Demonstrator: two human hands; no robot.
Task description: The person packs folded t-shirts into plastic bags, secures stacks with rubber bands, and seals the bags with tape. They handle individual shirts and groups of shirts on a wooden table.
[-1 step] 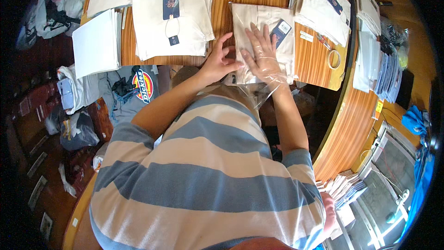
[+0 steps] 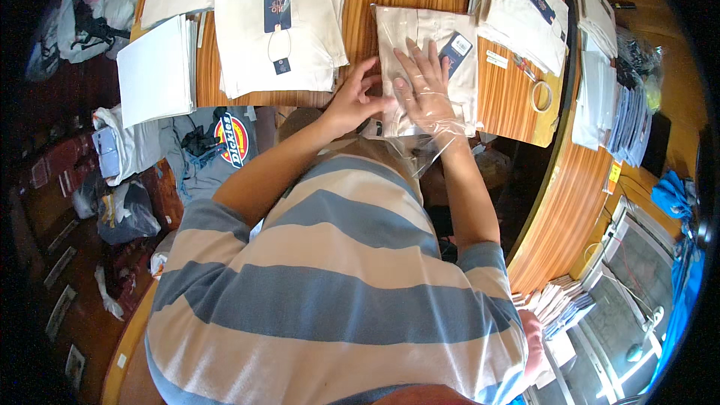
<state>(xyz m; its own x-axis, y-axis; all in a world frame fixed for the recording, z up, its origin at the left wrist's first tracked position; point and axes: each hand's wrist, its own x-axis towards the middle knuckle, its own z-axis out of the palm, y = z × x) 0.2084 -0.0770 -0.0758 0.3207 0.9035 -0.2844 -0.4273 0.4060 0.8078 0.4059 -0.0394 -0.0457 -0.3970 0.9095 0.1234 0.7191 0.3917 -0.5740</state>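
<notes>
A folded beige garment lies in a clear plastic bag at the table's near edge, with a dark blue label showing on it. My right hand is inside the bag's near end. It rests flat on the garment with fingers spread, and the film wrinkles around its wrist. At the bag's left edge is my left hand. Its fingers are bent and apart, and the thumb tip touches the bag's side. Left of it lies a larger stack of bagged beige garments with a long tag.
White sheets are stacked at the table's left end. More bagged garments lie at the right, near a tape roll. Beyond the table's right edge are stacked blue packets. A grey printed bag hangs below the table's left front.
My left hand has shifted very slightly at the bag's edge. Otherwise the hands, bag and garment look the same.
</notes>
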